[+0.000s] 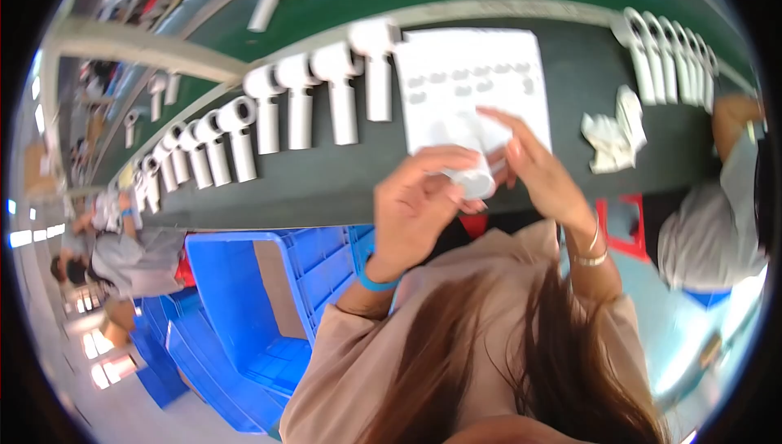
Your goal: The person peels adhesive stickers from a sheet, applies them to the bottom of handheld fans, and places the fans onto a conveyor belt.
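Note:
My left hand [419, 204] is closed around a white plastic housing with a tube-like handle [474, 183], its round end toward me. Its far part is blurred over the white sheet. My right hand [542, 171] is at the right of the housing, fingers stretched out and partly apart; whether they touch it is hard to see. Under the housing lies a white sheet [423, 49] with rows of grey marks. Left of the sheet, several similar white housings [340, 94] with round ring heads lie in a row on the dark green bench [342, 183].
Crumpled white gloves [612, 136] lie right of the sheet, near more white housings [664, 61]. Another housing [270, 0] rests beyond the pale rail [505, 8]. Blue crates [244, 305] stand at lower left. People sit at the right [705, 232] and far left [138, 257].

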Motion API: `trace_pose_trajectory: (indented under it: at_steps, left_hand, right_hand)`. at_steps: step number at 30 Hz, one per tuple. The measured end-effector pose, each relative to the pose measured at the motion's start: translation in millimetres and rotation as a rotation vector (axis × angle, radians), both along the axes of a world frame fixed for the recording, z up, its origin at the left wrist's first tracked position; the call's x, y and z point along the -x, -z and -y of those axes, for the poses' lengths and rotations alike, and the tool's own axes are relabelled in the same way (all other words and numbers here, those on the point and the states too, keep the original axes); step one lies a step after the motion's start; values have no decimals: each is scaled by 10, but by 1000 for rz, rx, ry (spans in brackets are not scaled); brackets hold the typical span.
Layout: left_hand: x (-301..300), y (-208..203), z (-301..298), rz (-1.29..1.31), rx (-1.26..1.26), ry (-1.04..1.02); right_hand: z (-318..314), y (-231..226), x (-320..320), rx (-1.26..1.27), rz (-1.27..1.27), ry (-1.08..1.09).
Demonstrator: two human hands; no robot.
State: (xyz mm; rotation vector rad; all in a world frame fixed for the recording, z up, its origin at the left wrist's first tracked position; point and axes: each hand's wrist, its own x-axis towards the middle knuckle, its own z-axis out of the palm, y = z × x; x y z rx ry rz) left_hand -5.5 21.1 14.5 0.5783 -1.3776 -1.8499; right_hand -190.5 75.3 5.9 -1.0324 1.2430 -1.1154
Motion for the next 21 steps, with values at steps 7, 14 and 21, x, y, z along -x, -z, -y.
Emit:
trace_pose_trajectory:
  at_steps: [7,14,21]
  left_hand:
    - [11,-36,-55,278,518,-247]
    - [-10,45,99,-14,506,-129]
    - [-127,122,148,-16,348,-105]
  right_hand:
    - [28,135,-335,-80,315,14]
    - [101,-221,-267,23,269,115]
    - [1575,87,664,147,-530,152]
